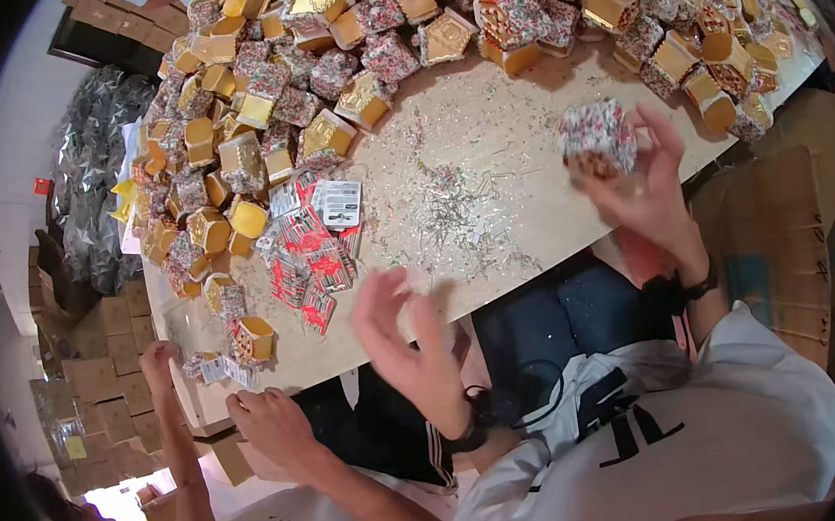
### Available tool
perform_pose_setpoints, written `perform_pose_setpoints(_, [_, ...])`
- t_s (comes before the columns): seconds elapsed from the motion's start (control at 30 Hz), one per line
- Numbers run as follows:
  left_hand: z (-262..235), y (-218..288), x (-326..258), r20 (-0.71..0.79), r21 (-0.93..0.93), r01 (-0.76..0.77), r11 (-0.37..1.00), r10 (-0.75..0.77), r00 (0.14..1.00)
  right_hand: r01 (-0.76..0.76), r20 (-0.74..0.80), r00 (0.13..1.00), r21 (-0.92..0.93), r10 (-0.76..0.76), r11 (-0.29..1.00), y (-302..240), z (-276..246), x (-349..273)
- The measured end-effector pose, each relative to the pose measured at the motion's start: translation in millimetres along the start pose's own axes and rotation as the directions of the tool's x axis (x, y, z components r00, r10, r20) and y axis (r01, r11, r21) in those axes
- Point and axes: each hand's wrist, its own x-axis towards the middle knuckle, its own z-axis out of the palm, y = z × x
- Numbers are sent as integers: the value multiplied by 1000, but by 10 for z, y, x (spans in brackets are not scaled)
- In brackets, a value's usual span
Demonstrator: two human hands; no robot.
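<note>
My right hand (646, 183) is raised over the right side of the table, its fingers closed round a small block-shaped ornament (598, 135). That ornament is coated in white, red and green sprinkles, with a brown patterned part below. Near the table's front edge my left hand (400, 338) hangs slightly blurred, thumb and fingers apart, with nothing visible in it. Beyond that hand, to the left, lie several red-and-white printed cards (310, 236) in a loose heap. A large pile of similar sprinkle-coated and gold ornaments (388, 54) fills the far side and left of the table.
Silver tinsel scraps and glitter (453, 207) litter the pale tabletop (526, 240). At the lower left a co-worker's hands (275, 425) are near white cards (229, 371) and an ornament (252, 341). Cardboard (764, 257) stands at right; brown boxes (97, 382) are stacked at left.
</note>
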Motion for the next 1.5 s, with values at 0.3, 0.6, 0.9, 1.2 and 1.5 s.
perform_pose_setpoints(0.3, [-382,-879,636,-186,815,-9,579,275,943,56,290,954,-429,78,902,95,-5,201])
perform_pose_setpoints(0.6, [-444,-653,601,-311,258,-130,957,210,927,64,315,944,-472,100,879,77,29,174])
perform_pose_setpoints(0.9, [-475,-423,718,65,-915,20,404,99,993,133,390,913,-557,117,820,82,-18,210])
perform_pose_setpoints(1.2, [-460,11,655,166,-768,354,-534,368,915,72,271,961,-456,61,887,89,15,198])
perform_pose_setpoints(1.5, [3,79,-359,428,-738,126,663,315,847,-503,744,668,436,17,746,-450,-252,-413])
